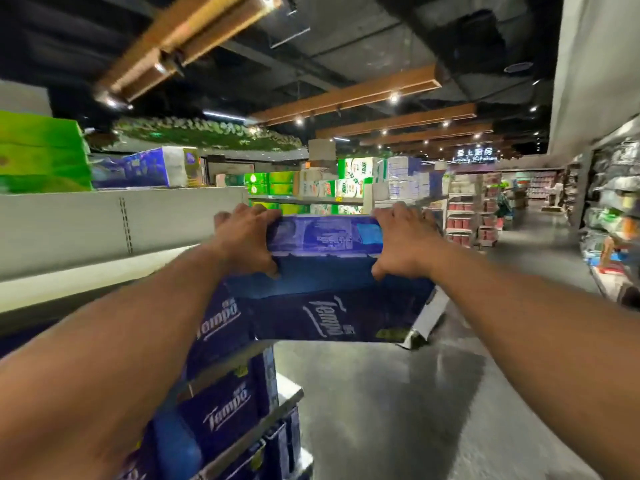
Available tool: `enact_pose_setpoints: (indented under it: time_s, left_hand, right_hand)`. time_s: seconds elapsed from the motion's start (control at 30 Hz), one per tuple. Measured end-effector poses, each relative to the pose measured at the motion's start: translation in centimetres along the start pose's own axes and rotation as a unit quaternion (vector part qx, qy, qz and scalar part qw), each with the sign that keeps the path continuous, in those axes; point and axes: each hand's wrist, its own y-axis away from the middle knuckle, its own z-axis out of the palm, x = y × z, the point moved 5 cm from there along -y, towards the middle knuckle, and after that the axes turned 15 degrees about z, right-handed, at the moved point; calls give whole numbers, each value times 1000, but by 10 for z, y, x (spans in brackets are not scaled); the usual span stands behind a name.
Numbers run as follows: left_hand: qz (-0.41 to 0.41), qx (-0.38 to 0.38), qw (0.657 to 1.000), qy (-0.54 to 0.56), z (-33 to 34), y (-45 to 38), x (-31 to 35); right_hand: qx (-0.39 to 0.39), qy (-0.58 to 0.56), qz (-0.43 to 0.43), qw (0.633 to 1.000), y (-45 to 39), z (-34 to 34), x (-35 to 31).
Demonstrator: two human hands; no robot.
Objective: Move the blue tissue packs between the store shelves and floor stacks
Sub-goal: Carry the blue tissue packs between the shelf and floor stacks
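Holding a blue plastic-wrapped tissue pack (323,235) between both hands, you keep it in the air at about the level of the upper shelf. Your left hand (247,237) presses on the left end of the pack, with the fingers over the top edge and the thumb below, and your right hand (403,239) does the same on the right end. Both grips are closed firmly on the pack, one at each side.

Directly under the grip, and touching the bottom of the held pack or very near to it (the blur does not let me say which), lies a larger dark blue pack with white "Tempo" lettering (329,315). It sticks out over the end of the grey metal shelf unit (104,223), which runs away to the left of your left hand. Below your left forearm, more dark blue Tempo packs (221,410) stand in the lower shelf levels.

Left of the grip and higher, bright green packs (41,154) sit on top of the shelf unit. Behind the grip, further away, there are stacks of green and white paper goods (346,183). To the right of your right hand and below it, the shiny grey floor (381,403) of the aisle is open.
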Motion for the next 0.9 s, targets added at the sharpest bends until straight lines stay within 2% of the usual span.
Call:
enact_pose_setpoints:
  time_s: [0.1,0.23,0.43,0.63,0.9]
  left_hand:
    - [-15,53,997,-52,-20,-55,-36]
    - [-22,110,983,-148,-30,-115,-73]
    - [-36,168,962,-210,6,-177,-124]
    - [-82,171,949,-252,65,-218,-183]
    - [-169,139,927,-305,111,-252,-259]
  right_hand:
    - [83,-21,-23,996,-76,-12,-6]
    - [148,-65,-31,986,-156,-4,-13]
    - [225,-104,-76,966,-263,39,-29]
    - [242,-152,-141,948,-369,106,-63]
    - [192,-204,-236,930,-492,176,-141]
